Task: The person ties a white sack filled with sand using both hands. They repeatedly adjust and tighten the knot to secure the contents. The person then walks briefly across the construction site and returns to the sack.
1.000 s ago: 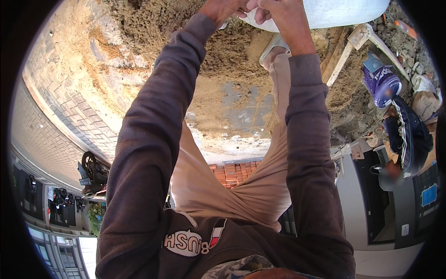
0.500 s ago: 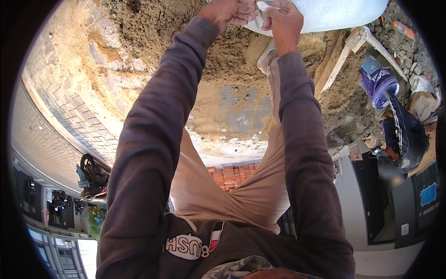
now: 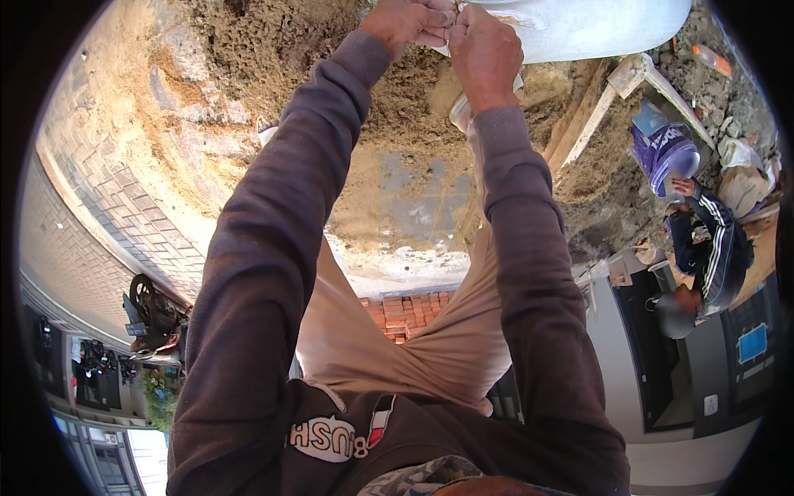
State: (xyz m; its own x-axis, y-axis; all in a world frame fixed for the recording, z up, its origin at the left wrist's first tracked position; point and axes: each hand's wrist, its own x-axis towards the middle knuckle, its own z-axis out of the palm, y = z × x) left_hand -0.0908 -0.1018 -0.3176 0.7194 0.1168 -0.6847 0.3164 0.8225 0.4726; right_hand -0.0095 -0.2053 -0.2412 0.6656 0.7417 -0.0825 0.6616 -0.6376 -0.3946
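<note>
At the top of the head view, a full, pale white sack (image 3: pixel 591 31) lies on sandy ground. My left hand (image 3: pixel 411 23) is closed at the sack's near left corner, its fingertips pinched together; what they hold is too small to make out. Right beside it, my right hand (image 3: pixel 486 58) is closed in a fist with its back turned up, gripping the sack's corner, most of which the fingers cover. The two hands nearly touch.
Loose brown sand (image 3: pixel 265 50) spreads around the sack. To the right are a wooden piece (image 3: pixel 627 78), an orange bottle-like object (image 3: pixel 712 60), a purple bag (image 3: pixel 668 155) and rubble. Another person (image 3: pixel 721 248) bends near the bag. A motorcycle (image 3: pixel 153 318) stands far left.
My right hand has turned over and moved left and slightly down, hiding the white bit it pinched before. My left hand has barely moved. The other person's arm now reaches toward the purple bag.
</note>
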